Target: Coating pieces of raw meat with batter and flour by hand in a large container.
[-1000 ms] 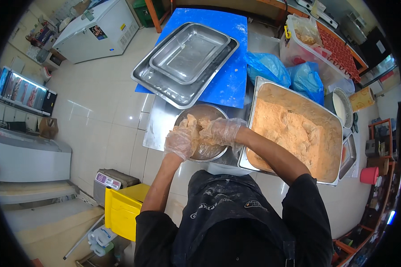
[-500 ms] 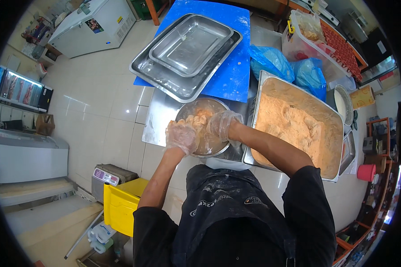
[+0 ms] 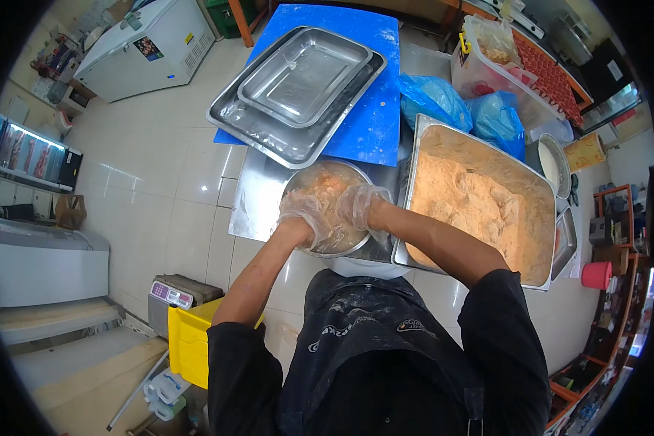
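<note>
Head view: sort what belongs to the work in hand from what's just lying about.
In use:
- left hand and right hand, in clear gloves, inside the bowl
- round steel bowl with food
- probably the deep steel pan of orange-tinted powder beside it

Apparently just about:
- yellow bin
- scale
- pink bucket
- chest freezer

You have a round, shiny metal bowl point(image 3: 303, 179) in front of you, sitting level at the near edge of the metal table point(image 3: 251, 207). Cloudy, brownish liquid point(image 3: 341, 240) covers its bottom, showing most clearly on the side nearest you. Wet, pale orange pieces of food point(image 3: 328, 187) lie clumped toward the bowl's far side, lumpy and uneven, their lower parts partly hidden from you.
</note>
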Demonstrator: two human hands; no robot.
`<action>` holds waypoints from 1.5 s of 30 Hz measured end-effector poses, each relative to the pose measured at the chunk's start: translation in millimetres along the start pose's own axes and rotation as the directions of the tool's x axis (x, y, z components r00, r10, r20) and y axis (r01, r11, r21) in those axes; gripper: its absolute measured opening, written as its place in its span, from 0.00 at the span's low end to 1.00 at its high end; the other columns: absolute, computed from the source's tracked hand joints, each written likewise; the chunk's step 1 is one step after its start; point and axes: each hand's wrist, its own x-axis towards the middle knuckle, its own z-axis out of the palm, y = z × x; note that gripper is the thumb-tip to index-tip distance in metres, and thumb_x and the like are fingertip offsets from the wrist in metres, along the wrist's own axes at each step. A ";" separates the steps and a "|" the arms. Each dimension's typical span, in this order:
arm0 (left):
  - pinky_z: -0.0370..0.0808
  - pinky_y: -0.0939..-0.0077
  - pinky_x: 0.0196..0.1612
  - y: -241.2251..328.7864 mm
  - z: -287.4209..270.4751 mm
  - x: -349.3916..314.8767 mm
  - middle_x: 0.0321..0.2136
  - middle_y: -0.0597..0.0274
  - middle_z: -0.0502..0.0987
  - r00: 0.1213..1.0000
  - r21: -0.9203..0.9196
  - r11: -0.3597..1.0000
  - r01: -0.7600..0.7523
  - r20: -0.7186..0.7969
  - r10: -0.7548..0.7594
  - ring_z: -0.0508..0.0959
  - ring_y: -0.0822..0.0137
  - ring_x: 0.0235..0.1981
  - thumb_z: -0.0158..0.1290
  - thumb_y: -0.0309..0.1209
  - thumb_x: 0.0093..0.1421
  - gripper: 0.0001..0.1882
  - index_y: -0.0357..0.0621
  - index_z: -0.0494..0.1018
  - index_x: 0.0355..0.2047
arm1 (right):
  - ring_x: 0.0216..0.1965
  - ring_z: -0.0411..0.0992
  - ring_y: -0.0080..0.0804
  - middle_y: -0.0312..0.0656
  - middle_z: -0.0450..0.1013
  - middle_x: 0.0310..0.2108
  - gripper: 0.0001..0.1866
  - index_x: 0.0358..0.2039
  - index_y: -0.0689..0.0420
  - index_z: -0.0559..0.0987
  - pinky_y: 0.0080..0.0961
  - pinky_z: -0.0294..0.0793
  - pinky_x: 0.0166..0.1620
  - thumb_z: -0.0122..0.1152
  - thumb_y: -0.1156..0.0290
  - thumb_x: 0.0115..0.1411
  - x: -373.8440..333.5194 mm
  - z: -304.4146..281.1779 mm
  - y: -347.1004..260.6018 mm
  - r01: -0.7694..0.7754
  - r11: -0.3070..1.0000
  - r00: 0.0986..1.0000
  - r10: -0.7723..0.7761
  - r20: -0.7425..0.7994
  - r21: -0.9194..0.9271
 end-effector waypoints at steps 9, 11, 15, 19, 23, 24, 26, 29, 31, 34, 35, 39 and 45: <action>0.72 0.65 0.44 3.6 -5.1 -15.2 0.39 0.51 0.76 0.965 -0.027 0.998 -0.048 -0.261 0.040 0.75 0.55 0.43 0.45 0.31 0.51 0.14 0.43 0.76 0.36 | 0.42 0.72 0.38 0.42 0.73 0.41 0.15 0.38 0.50 0.76 0.33 0.72 0.41 0.55 0.65 0.48 -10.4 -29.1 6.6 -0.062 0.995 0.987 0.050 0.154 0.072; 0.73 0.65 0.42 9.6 -16.0 -13.0 0.38 0.51 0.76 0.995 -0.054 0.997 0.049 -0.081 -0.054 0.76 0.55 0.40 0.45 0.32 0.51 0.13 0.43 0.76 0.34 | 0.36 0.73 0.38 0.44 0.75 0.34 0.13 0.32 0.52 0.79 0.32 0.73 0.37 0.59 0.63 0.44 -5.2 -13.4 13.1 -0.004 0.668 0.940 0.256 -0.225 0.744; 0.73 0.65 0.42 11.7 -8.0 -0.4 0.36 0.50 0.76 0.995 -0.022 0.999 0.036 -0.094 -0.038 0.76 0.55 0.40 0.44 0.31 0.52 0.13 0.42 0.76 0.34 | 0.31 0.73 0.40 0.45 0.76 0.29 0.11 0.27 0.53 0.79 0.32 0.73 0.34 0.61 0.63 0.42 -13.9 -23.9 23.0 -0.065 0.857 0.972 0.171 -0.162 0.512; 0.73 0.66 0.41 -1.3 0.8 3.7 0.32 0.50 0.77 0.980 0.021 0.997 -0.074 -0.181 0.077 0.77 0.55 0.37 0.45 0.31 0.50 0.12 0.41 0.76 0.30 | 0.30 0.73 0.39 0.46 0.76 0.30 0.13 0.28 0.55 0.80 0.32 0.73 0.32 0.61 0.62 0.41 -24.2 -41.0 20.8 -0.055 0.886 0.973 0.152 -0.176 0.460; 0.72 0.66 0.41 -16.0 5.2 -10.3 0.29 0.49 0.77 0.916 0.133 0.964 -0.230 -0.304 0.261 0.76 0.55 0.35 0.46 0.32 0.49 0.12 0.40 0.76 0.27 | 0.31 0.73 0.39 0.45 0.75 0.30 0.17 0.29 0.57 0.78 0.32 0.73 0.35 0.59 0.57 0.43 -39.6 -79.7 5.9 -0.131 0.876 0.986 0.165 -0.033 0.465; 0.72 0.66 0.41 -14.1 -2.8 -12.9 0.29 0.49 0.77 0.917 0.133 0.961 -0.241 -0.293 0.270 0.76 0.55 0.35 0.46 0.32 0.49 0.12 0.40 0.76 0.27 | 0.31 0.73 0.39 0.45 0.75 0.30 0.17 0.29 0.57 0.78 0.32 0.73 0.35 0.59 0.57 0.43 -44.4 -85.6 7.7 -0.136 0.869 0.985 0.170 -0.028 0.476; 0.71 0.67 0.39 -12.6 -20.8 -24.3 0.26 0.50 0.76 0.887 0.074 0.962 -0.265 -0.373 0.273 0.75 0.55 0.32 0.48 0.33 0.46 0.10 0.41 0.75 0.23 | 0.31 0.74 0.40 0.46 0.75 0.29 0.17 0.28 0.57 0.77 0.32 0.73 0.34 0.60 0.58 0.43 -50.4 -94.2 11.3 -0.095 0.846 0.981 0.169 -0.095 0.524; 0.69 0.62 0.31 -18.0 -41.3 -37.8 0.21 0.53 0.73 0.779 0.118 0.921 -0.372 -0.500 0.379 0.73 0.54 0.27 0.50 0.37 0.45 0.10 0.44 0.72 0.21 | 0.29 0.72 0.35 0.46 0.74 0.27 0.15 0.27 0.59 0.77 0.28 0.72 0.32 0.59 0.61 0.43 -41.9 -88.0 29.7 0.052 0.754 0.972 0.113 -0.207 0.655; 0.68 0.62 0.31 -30.7 -52.2 -39.4 0.21 0.54 0.73 0.745 0.179 0.891 -0.418 -0.494 0.449 0.72 0.55 0.27 0.50 0.37 0.45 0.10 0.44 0.72 0.21 | 0.27 0.69 0.25 0.42 0.72 0.24 0.13 0.28 0.61 0.77 0.24 0.70 0.32 0.60 0.66 0.43 -46.9 -109.1 24.2 0.093 0.532 0.977 0.112 -0.179 0.841; 0.68 0.63 0.31 -19.2 -95.8 -60.2 0.24 0.55 0.72 0.722 0.217 0.883 -0.416 -0.512 0.466 0.70 0.56 0.26 0.52 0.35 0.44 0.09 0.44 0.71 0.23 | 0.27 0.68 0.23 0.38 0.71 0.24 0.11 0.28 0.61 0.77 0.23 0.70 0.32 0.60 0.69 0.43 -61.2 -132.5 15.8 0.062 0.193 0.973 0.207 -0.103 0.979; 0.68 0.63 0.31 -18.4 -107.0 -61.6 0.24 0.56 0.72 0.732 0.144 0.893 -0.427 -0.524 0.435 0.70 0.57 0.26 0.53 0.34 0.43 0.09 0.44 0.71 0.24 | 0.30 0.69 0.25 0.36 0.72 0.27 0.11 0.30 0.61 0.77 0.23 0.70 0.35 0.60 0.71 0.44 -63.2 -140.8 16.7 0.076 0.189 0.977 0.181 -0.111 0.979; 0.67 0.65 0.33 -27.9 -124.0 -68.8 0.25 0.57 0.70 0.582 0.053 0.815 -0.577 -0.673 0.456 0.70 0.57 0.28 0.59 0.33 0.40 0.14 0.44 0.71 0.28 | 0.34 0.70 0.24 0.37 0.73 0.32 0.12 0.32 0.61 0.77 0.20 0.70 0.39 0.60 0.71 0.46 -68.8 -152.8 17.0 0.149 0.046 0.969 0.192 -0.155 0.988; 0.67 0.66 0.35 -36.4 -151.3 -89.3 0.26 0.57 0.70 0.507 0.154 0.820 -0.551 -0.719 0.476 0.70 0.56 0.30 0.60 0.33 0.40 0.16 0.44 0.72 0.30 | 0.28 0.70 0.25 0.38 0.72 0.24 0.09 0.28 0.60 0.78 0.23 0.70 0.33 0.57 0.69 0.48 -73.1 -166.8 20.5 0.321 0.129 0.904 0.254 -0.345 0.938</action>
